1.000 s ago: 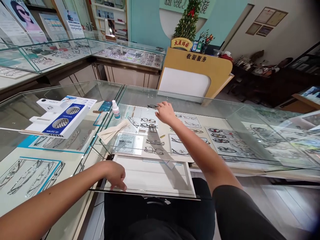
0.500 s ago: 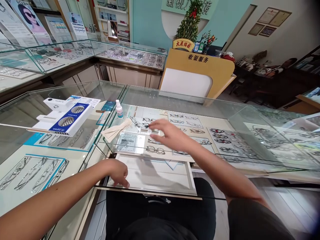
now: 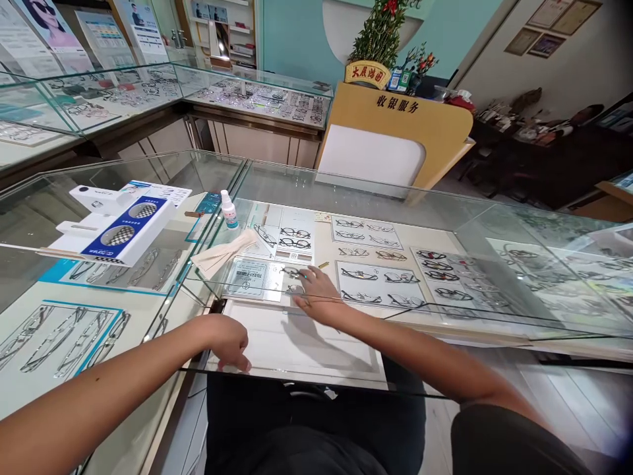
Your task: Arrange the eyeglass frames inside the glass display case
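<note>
My left hand (image 3: 231, 342) is bent down over the left front part of a pulled-out white drawer (image 3: 341, 366), its curled fingers gripping near the front edge. Further in, my right hand (image 3: 319, 293) reaches over the display with fingers and thumb apart. Its fingertips are at a pair of eyeglasses (image 3: 291, 271), partly covering them and another pair (image 3: 295, 289) just below. To the left of these lies a printed card (image 3: 247, 278). Two dark-framed eyeglasses (image 3: 295, 243) rest on a white board behind the hand.
A white spray bottle (image 3: 229, 210) stands on the glass beside a folded beige cloth (image 3: 222, 256). Left of them is a blue and white box (image 3: 126, 231). More eyeglasses (image 3: 395, 277) lie in rows to the right. A yellow cashier counter (image 3: 445, 125) stands behind the glass case.
My right hand has come down and nearer to me, from above the white board to the eyeglasses in front of it. My left hand stays at the drawer. The view has tilted down slightly.
</note>
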Tool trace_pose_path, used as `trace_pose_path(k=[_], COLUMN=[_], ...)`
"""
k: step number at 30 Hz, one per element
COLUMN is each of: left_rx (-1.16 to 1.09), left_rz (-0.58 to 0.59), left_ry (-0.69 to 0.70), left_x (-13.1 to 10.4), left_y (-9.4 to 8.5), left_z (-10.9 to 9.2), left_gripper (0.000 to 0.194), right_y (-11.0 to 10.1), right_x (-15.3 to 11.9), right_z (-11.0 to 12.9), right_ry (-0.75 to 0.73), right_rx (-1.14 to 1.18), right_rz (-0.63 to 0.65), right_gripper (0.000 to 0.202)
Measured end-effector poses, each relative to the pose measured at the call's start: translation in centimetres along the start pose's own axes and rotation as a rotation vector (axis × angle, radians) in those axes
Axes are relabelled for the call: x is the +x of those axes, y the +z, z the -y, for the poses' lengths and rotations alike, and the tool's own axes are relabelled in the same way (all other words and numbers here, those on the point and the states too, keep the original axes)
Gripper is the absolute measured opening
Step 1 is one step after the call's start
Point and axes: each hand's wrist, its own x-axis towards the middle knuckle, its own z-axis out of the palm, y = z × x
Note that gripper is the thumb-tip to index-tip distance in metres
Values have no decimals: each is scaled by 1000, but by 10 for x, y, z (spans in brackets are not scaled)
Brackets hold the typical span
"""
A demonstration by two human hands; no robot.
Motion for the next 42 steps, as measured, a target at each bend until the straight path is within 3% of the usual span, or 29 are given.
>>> trace_pose_path(k=[4,8,13,19,26,42], left_rx=[-48,-123,-148,-95,-129,-56], left_rz=[-11,-3,-4,14,-10,4], left_ry=[-10,2,37,-27,33,22], left_x=[-1,3,8,6,11,9], left_y=[1,5,7,3,6,3], left_z=[0,6,15,10,19,15], left_gripper=[37,31,32,30,30,33], right_y=[33,49,54,52,61,59], right_x=[62,119,177,222,243,241], right_z=[-40,-72,-98,-117,-129,-123], right_ry=[89,149,218,240,278,265], right_rx=[-40,-53,-35,-35,6,24], right_rz=[-164,-250,-290,-239,-204,-164], right_gripper=[68,73,75,72,74,70])
